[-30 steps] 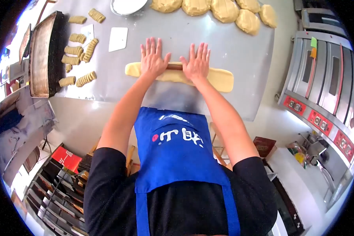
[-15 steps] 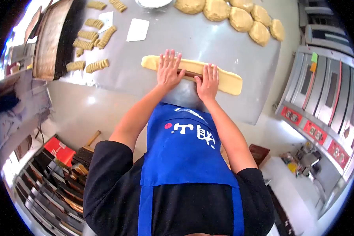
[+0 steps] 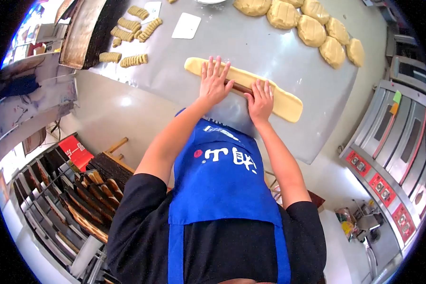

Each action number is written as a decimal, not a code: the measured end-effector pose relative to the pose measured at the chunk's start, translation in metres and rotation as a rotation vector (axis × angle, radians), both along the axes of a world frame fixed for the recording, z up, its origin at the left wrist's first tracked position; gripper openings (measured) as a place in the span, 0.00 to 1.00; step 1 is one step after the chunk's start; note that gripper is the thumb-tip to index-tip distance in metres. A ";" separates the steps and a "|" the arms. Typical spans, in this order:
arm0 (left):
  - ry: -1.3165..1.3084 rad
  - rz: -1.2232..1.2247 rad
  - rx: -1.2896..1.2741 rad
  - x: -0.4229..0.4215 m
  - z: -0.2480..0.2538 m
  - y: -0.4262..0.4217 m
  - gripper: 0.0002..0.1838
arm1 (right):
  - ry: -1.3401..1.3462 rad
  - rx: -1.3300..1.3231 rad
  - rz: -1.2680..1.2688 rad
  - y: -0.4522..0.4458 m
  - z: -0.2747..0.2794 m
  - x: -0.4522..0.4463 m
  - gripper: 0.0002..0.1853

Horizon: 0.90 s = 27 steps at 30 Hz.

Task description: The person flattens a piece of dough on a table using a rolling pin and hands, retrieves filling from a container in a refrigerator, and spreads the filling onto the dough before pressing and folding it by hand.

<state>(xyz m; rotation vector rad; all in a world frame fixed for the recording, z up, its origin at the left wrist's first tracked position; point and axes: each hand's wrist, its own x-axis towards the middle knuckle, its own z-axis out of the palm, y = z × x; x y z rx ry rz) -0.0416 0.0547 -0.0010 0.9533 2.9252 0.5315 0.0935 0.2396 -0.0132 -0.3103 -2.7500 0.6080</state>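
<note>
A long flat strip of pale yellow dough (image 3: 288, 104) lies slantwise on the metal table (image 3: 251, 42). Across its middle, along its length, is a brown rolling pin (image 3: 239, 87), mostly covered by my hands. My left hand (image 3: 215, 84) lies flat over the pin's left part, fingers stretched out and spread across the dough. Over the right part rests my right hand (image 3: 261, 102), its fingers also extended and its thumb beside the pin. Neither hand wraps round the pin; the palms' undersides are hidden.
Large round dough lumps (image 3: 312, 31) sit at the back right. At the left are ridged dough pieces (image 3: 134, 60), a white scraper card (image 3: 186, 26) and a dark-edged tray (image 3: 83, 35). Ovens (image 3: 393, 142) stand at the right, a tray rack (image 3: 66, 203) at lower left.
My view has turned, so the table and its contents appear shifted rightward. Both hands remain on the rolling pin over the dough, with little visible difference in their pose.
</note>
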 end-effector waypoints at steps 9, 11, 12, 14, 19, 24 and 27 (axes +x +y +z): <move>-0.121 -0.085 -0.071 -0.052 0.012 -0.050 0.48 | 0.060 -0.017 -0.065 -0.009 -0.002 -0.001 0.22; -0.035 0.147 0.206 -0.070 -0.016 -0.080 0.43 | 0.044 -0.028 -0.105 -0.017 0.004 -0.003 0.21; -0.065 0.231 0.166 -0.078 -0.025 -0.090 0.39 | 0.030 -0.048 -0.115 -0.018 0.005 -0.002 0.20; -0.128 0.299 0.130 -0.080 -0.030 -0.092 0.35 | -0.002 -0.025 -0.154 -0.025 0.006 0.002 0.18; -0.639 0.445 0.458 -0.115 -0.022 -0.086 0.28 | -0.024 -0.050 -0.187 -0.032 0.007 0.003 0.18; -0.639 0.357 0.431 -0.126 -0.022 -0.090 0.24 | -0.055 -0.099 -0.171 -0.031 0.006 0.001 0.19; -0.366 0.313 0.314 -0.123 -0.020 -0.097 0.23 | -0.051 -0.037 -0.167 -0.030 0.005 0.001 0.21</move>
